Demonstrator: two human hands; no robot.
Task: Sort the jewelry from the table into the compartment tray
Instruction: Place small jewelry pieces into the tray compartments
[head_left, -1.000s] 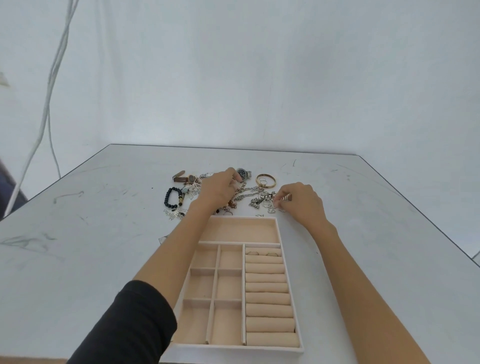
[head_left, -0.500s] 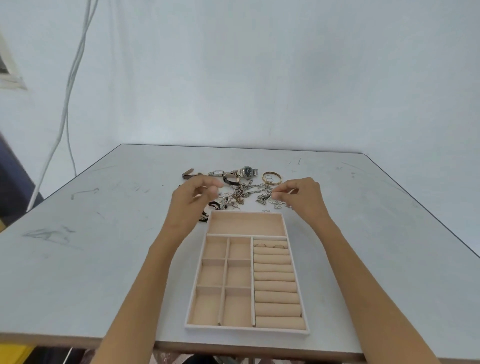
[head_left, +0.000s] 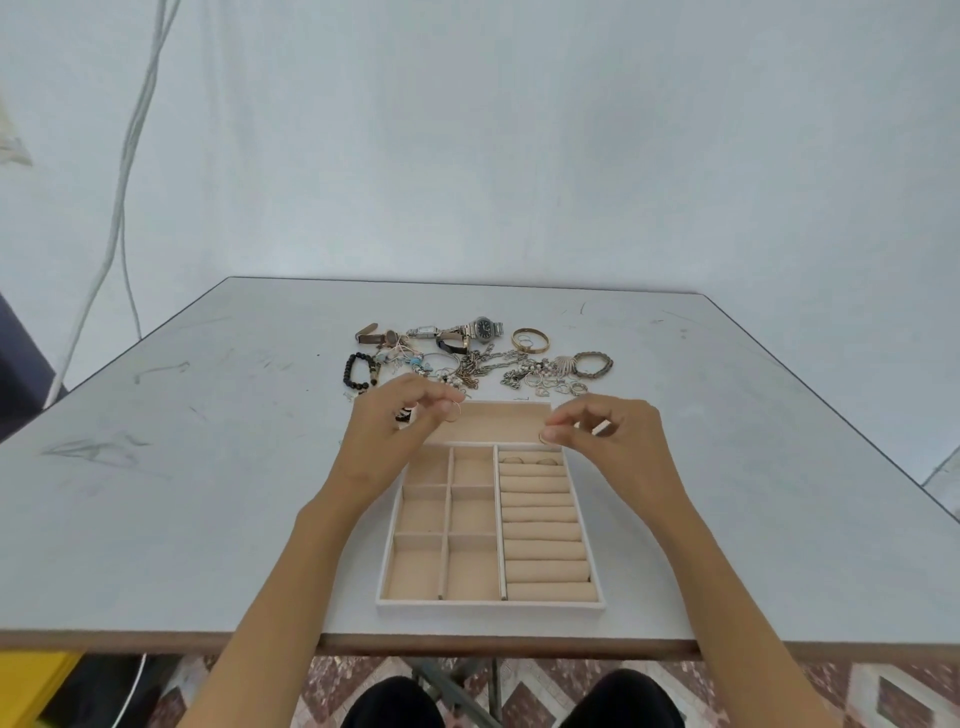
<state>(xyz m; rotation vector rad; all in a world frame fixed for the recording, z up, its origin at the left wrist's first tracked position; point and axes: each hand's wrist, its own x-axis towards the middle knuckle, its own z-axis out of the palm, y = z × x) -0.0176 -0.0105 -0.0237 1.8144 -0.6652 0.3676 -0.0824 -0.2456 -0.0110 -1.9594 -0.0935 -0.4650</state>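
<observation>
A beige compartment tray (head_left: 587, 604) lies near the table's front edge, with two rings tucked in its top ring-roll slot (head_left: 529, 461). Behind it a jewelry pile (head_left: 483, 361) spreads out: watches, chains, a gold bangle (head_left: 530, 340), a black bead bracelet (head_left: 357, 370). My left hand (head_left: 387, 431) hovers over the tray's far left corner, pinching a thin gold ring (head_left: 454, 413). My right hand (head_left: 615, 436) hovers over the far right corner, pinching a small gold ring (head_left: 545, 435) between thumb and forefinger.
The grey table (head_left: 208, 493) ends at a brown front edge just below the tray. White cables (head_left: 124, 171) hang down the wall at the left. A yellow object (head_left: 31, 686) sits on the floor at lower left. My knees show below the table.
Both hands have pulled back from the jewelry pile toward the tray, each with a ring pinched. The camera has tilted down, showing the table's front edge and floor.
</observation>
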